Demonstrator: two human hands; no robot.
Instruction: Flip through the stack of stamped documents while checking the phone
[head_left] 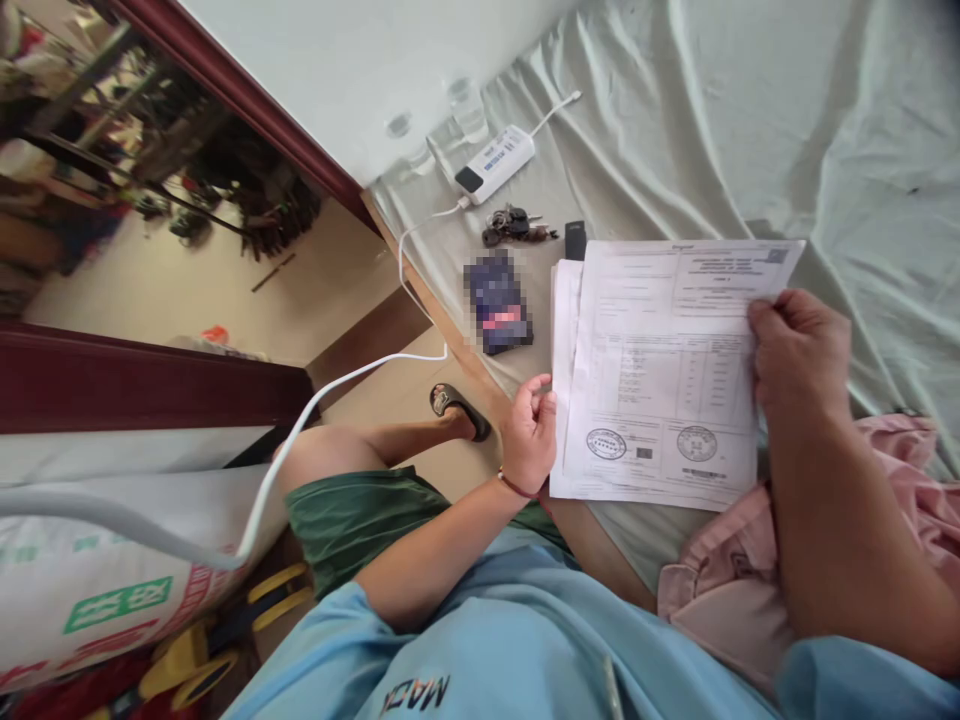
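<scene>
We take this for a home: rumpled cloth [675, 170] spreads beneath the papers [660, 360] we grip, pink fabric [720, 570] bunches on their near side, and left of our grip a sandal [474, 420] meets tiled floor [450, 472].

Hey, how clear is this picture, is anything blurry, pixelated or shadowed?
All in the head view: the clutter at upper left looks smeared; blocky pixelation covers most of the dark phone-like item; the top paper shows its stamps, but its fine print is too small to read; soft shadows mark the folds of the pale cloth.
</scene>
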